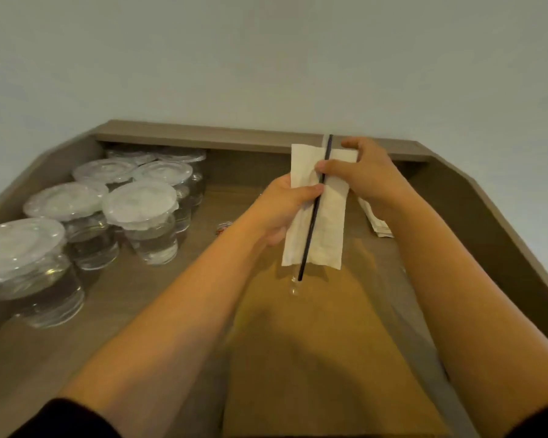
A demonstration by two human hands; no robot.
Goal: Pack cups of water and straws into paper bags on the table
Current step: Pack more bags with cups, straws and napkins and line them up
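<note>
A white paper napkin and a black straw in a clear wrapper are held together above the table. My left hand grips the napkin's left edge, thumb pressed against the straw. My right hand pinches the napkin's top and the straw near its upper end. A flat brown paper bag lies on the table under my forearms. Several clear lidded cups of water stand at the left.
A raised wooden ledge runs along the table's back, and angled side walls close in left and right. A stack of white paper items lies behind my right wrist. A small round object sits near the cups.
</note>
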